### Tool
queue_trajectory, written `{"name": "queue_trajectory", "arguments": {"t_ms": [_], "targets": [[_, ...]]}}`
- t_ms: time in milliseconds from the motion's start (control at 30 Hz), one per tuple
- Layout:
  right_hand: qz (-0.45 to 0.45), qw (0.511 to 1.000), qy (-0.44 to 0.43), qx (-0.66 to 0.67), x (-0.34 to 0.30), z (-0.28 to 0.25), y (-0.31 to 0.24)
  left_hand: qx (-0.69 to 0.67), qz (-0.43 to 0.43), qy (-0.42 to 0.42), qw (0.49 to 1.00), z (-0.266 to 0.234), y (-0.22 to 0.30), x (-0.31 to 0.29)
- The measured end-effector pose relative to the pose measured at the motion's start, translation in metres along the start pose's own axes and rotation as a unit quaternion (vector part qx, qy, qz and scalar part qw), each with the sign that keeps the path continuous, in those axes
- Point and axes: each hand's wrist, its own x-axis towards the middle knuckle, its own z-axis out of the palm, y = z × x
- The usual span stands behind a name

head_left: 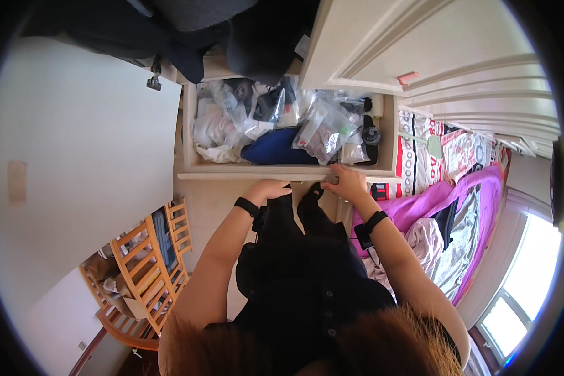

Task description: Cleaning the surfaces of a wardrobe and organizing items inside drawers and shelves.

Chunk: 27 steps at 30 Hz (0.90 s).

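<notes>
Open drawer (282, 170), cream wood, sits at centre of view, far side of the person's body, its front edge running left-right just beyond both hands. Right hand (346, 182) rests on the front edge, right of centre; fingers (338, 169) curl over the edge w/ tips reaching toward the clear plastic bags (329, 125) inside. Can't tell if they pinch a bag or only grip the wood. Left hand (266, 188) is just below the front edge, left of centre, fingers bent down around the top of a black garment (282, 213); looks like a closed grip on the cloth, though fingertips are hidden. Both wrists carry black bands, left (247, 207) & right (376, 220).

Inside drawer: clear bags w/ small dark items at centre & right, white crumpled cloth or bags (213, 131) at left, a dark blue pouch (276, 149) near the front edge, black round thing (371, 135) at far right.

Beyond the drawer, a cream panelled door (432, 56) to the right, dark clothing (188, 31) hanging at the far left. White wall (75, 156) fills the left. Wooden chairs (147, 269) near left. Bed w/ magenta sheet (432, 200) & patterned cover (413, 150) on right; bright window (526, 282) near right.
</notes>
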Motion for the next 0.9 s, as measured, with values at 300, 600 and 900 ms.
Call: {"name": "queue_trajectory", "arguments": {"t_ms": [300,600,900], "targets": [[0.063,0.992,-0.076,0.077,-0.029,0.001,-0.005,-0.346,-0.17,-0.052,0.921,-0.026,0.015,-0.042],[0.18,0.94,-0.127,0.259,-0.003,0.045,0.038,-0.171,-0.133,0.408,0.887,-0.071,-0.003,-0.033],[0.17,0.904,0.018,0.391,0.024,0.071,0.03,-0.402,-0.114,0.226,0.88,-0.034,0.075,0.055]]}}
